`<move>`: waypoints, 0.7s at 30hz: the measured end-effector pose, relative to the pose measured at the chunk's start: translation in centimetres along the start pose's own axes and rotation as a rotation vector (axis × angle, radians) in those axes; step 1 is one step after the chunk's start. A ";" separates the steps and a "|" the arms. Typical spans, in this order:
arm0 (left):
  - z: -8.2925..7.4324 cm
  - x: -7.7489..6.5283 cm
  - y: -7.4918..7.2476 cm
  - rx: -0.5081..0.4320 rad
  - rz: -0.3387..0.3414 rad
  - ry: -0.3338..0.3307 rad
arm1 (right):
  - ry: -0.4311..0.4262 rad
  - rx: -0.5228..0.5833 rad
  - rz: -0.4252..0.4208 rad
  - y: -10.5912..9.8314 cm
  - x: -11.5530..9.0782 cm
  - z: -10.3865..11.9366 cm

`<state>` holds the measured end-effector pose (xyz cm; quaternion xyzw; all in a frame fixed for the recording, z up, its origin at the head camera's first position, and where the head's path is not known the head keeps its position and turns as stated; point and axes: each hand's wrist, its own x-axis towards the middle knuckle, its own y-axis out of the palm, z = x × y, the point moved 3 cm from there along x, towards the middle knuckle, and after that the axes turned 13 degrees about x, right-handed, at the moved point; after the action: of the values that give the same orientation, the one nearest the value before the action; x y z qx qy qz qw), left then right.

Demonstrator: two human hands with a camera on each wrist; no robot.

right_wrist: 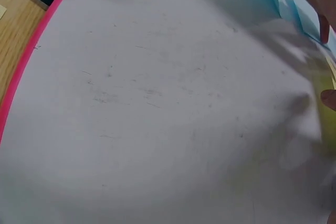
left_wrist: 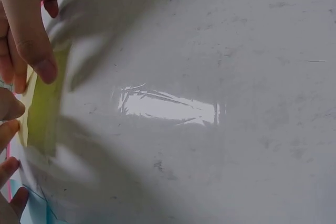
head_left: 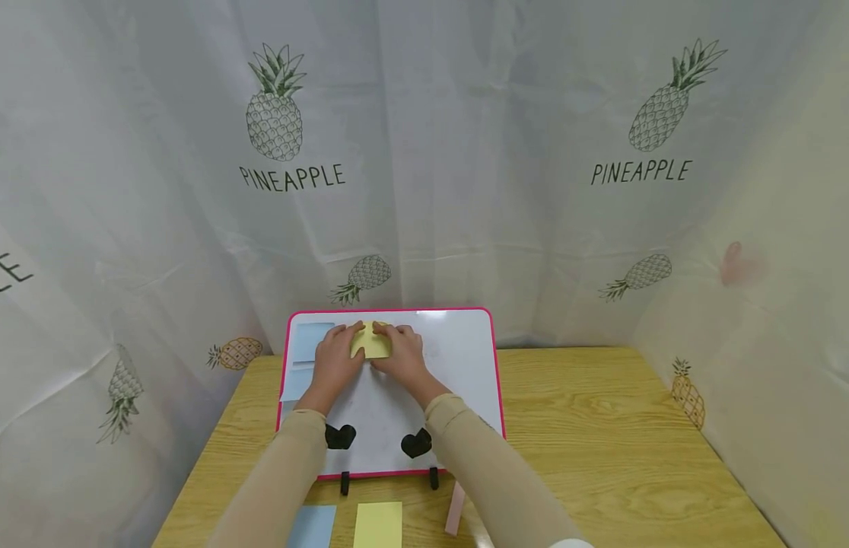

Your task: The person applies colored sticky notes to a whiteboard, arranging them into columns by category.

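A yellow sticky note (head_left: 375, 344) lies at the upper part of a white board (head_left: 459, 373) with a pink rim. My left hand (head_left: 337, 359) holds its left side, fingertips near the top edge and thumb lower down. On the opposite side my right hand (head_left: 402, 356) grips it in the same way, thumb by the bottom edge. In the left wrist view the yellow note (left_wrist: 47, 100) shows from below, with fingers of both hands around it. Blue sticky notes (head_left: 312, 342) are on the board just left of my left hand.
Two black hearts (head_left: 416, 443) mark the board's lower part, and black clips (head_left: 345, 483) stand at its bottom rim. Nearer on the wooden table (head_left: 602, 449) lie a blue pad (head_left: 313, 527), a yellow pad (head_left: 378, 525) and a pink strip (head_left: 455, 510). A pineapple-print curtain (head_left: 452, 190) encloses the table.
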<state>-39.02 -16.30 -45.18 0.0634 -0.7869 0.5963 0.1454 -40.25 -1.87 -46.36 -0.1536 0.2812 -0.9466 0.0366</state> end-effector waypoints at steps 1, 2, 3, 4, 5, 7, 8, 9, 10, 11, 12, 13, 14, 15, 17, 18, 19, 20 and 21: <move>0.0 0.0 0.0 -0.001 -0.003 0.000 | 0.003 0.007 -0.001 0.0 0.0 0.0; -0.1 -0.1 0.0 -0.001 -0.003 0.000 | 0.003 0.003 0.001 -0.1 0.0 0.0; -0.1 -0.1 0.0 -0.004 -0.002 -0.003 | 0.006 -0.001 0.002 -0.1 0.0 -0.1; -0.1 -0.2 0.0 -0.006 0.000 -0.005 | 0.005 -0.009 0.004 -0.1 0.0 -0.1; -0.1 -0.2 0.0 -0.008 0.001 -0.006 | 0.002 -0.018 0.006 -0.2 0.1 -0.2; -0.1 -0.3 0.0 -0.010 0.008 -0.010 | -0.004 -0.035 0.008 -0.3 0.0 -0.2; -0.1 -0.3 0.0 -0.013 0.011 -0.014 | -0.006 -0.044 0.008 -0.4 0.0 -0.2; -0.1 -0.3 -0.1 -0.015 0.011 -0.015 | -0.007 -0.050 0.008 -0.5 0.0 -0.2; -0.1 -0.4 -0.2 -0.016 0.009 -0.014 | -0.007 -0.055 0.007 -0.6 -0.1 -0.3; -0.1 -0.4 -0.2 -0.017 0.007 -0.013 | -0.007 -0.059 0.006 -0.7 -0.1 -0.3; -0.1 -0.5 -0.2 -0.019 0.004 -0.012 | -0.006 -0.057 0.002 -0.8 -0.1 -0.4; -0.2 -0.5 -0.3 -0.023 0.001 -0.012 | -0.003 -0.054 0.000 -0.9 -0.2 -0.5; -0.1 -0.6 -0.3 -0.029 -0.002 -0.012 | 0.001 -0.043 -0.004 -0.9 -0.2 -0.6; -0.1 -0.6 -0.2 -0.032 -0.006 -0.011 | 0.004 -0.035 -0.009 -1.0 -0.2 -0.7; 0.0 -0.7 -0.2 -0.039 -0.010 -0.011 | 0.009 -0.021 -0.017 -1.1 -0.3 -0.9; 0.0 -0.8 -0.1 -0.042 -0.012 -0.012 | 0.013 -0.012 -0.021 -1.2 -0.4 -1.0; 0.1 -0.8 -0.1 -0.044 -0.016 -0.014 | 0.017 -0.005 -0.025 -1.3 -0.4 -1.1; 0.2 -0.9 0.0 -0.044 -0.020 -0.016 | 0.021 0.003 -0.029 -1.4 -0.5 -1.3; 0.2 -0.9 0.0 -0.043 -0.023 -0.016 | 0.025 0.006 -0.034 -1.5 -0.5 -1.4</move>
<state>-38.21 -16.57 -45.51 0.0741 -0.7998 0.5771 0.1475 -40.19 0.17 -46.78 -0.1463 0.2761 -0.9498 0.0176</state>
